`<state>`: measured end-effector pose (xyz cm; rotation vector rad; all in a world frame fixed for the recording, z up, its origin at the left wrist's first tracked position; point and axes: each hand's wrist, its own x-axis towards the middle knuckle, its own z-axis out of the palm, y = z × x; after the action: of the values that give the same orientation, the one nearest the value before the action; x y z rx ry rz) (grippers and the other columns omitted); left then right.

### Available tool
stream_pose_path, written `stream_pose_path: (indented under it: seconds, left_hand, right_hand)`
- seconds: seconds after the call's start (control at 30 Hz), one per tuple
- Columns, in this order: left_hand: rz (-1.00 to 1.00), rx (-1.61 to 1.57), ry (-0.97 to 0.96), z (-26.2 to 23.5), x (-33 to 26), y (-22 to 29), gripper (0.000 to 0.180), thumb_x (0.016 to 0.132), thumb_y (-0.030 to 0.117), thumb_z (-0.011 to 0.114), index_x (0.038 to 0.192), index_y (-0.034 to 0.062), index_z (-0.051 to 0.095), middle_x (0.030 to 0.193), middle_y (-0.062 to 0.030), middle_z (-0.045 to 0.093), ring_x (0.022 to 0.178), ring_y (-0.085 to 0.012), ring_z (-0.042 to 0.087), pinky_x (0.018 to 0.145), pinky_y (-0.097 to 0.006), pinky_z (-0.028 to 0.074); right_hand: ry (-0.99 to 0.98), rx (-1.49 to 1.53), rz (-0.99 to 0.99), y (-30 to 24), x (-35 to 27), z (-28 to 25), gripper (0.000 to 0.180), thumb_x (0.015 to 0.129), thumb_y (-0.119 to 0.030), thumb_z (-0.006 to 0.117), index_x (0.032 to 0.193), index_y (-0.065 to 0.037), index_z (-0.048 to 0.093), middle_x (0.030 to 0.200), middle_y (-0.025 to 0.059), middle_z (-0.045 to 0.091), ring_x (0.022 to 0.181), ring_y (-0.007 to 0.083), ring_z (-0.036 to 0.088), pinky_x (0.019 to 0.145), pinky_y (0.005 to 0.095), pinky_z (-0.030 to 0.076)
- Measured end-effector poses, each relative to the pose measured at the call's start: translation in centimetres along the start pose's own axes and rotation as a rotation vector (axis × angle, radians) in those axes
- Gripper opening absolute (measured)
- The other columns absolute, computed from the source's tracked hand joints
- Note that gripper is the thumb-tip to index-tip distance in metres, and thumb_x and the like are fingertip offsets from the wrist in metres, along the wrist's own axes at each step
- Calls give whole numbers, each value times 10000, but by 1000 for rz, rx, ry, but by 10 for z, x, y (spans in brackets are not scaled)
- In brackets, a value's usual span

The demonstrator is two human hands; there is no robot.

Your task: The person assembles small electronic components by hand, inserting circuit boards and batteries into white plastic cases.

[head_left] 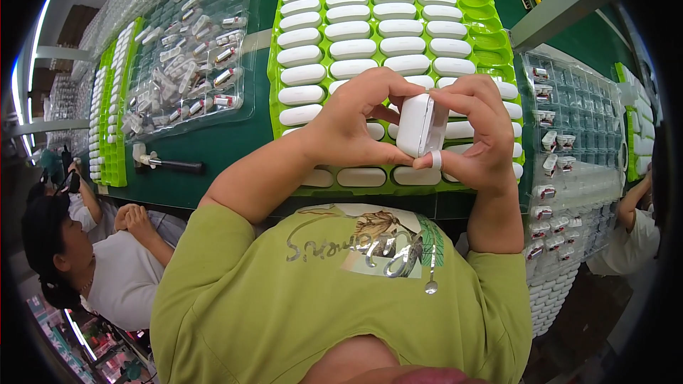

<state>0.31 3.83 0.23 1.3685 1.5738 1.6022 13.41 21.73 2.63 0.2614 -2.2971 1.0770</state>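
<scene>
A white rounded plastic case [413,126], much like an earbud charging case, is held on edge between my two hands. My left hand [353,119] grips its left side, fingers at the top end and thumb at the bottom. On the other side my right hand [478,132] pinches a clear or pale piece along the case, also with fingers above and thumb below. A white band [436,159] circles a digit of the right hand. Beneath both hands lies a bright green tray [498,25] with rows of similar white cases [351,49].
Left of the green tray, a clear tray [247,71] holds many small parts. A hammer [171,164] lies near it. On the right, another clear tray [580,117] has small parts in some pockets. A grey post [562,3] slants above it. Co-workers [117,256] sit at both sides.
</scene>
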Motion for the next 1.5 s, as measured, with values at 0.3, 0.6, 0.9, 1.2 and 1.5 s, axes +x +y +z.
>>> stream_pose_path:
  seconds: [0.3,0.6,0.9,1.2,1.5]
  left_hand:
    - [32,-57,-60,-7,-5,-4,731,594,104,923,1213,-2,547,1115,-101,561,1036,-201,634,845,-331,567]
    - [185,51,50,-4,-2,0,668,592,150,926,1148,-4,588,1014,-105,585,917,-177,634,740,-305,610]
    - [181,1,-22,-6,-5,2,696,601,144,921,1188,-12,581,1058,-117,581,918,-192,637,753,-308,609]
    - [30,78,-81,-5,1,3,645,625,143,891,1176,43,571,1097,-76,573,972,-182,597,800,-331,569]
    - [-109,-28,-2,-6,0,-1,716,585,145,915,1204,47,569,1086,-65,573,1000,-160,598,842,-320,553]
  right_hand:
    - [-61,237,108,3,-1,0,635,520,-223,891,1091,-38,680,989,90,634,943,248,568,841,355,441]
    - [-40,156,32,4,-1,0,648,509,-242,904,1082,-37,681,1021,81,644,964,257,566,861,366,438]
    - [-93,135,-1,4,1,-4,629,502,-260,910,1041,-31,680,980,80,636,932,251,563,823,357,437]
    - [-37,-70,-79,1,4,-4,574,505,-278,892,971,-39,657,934,93,615,863,276,570,762,370,442]
    - [45,47,34,3,0,-13,626,503,-271,900,1016,-15,648,965,111,624,904,260,566,806,351,439]
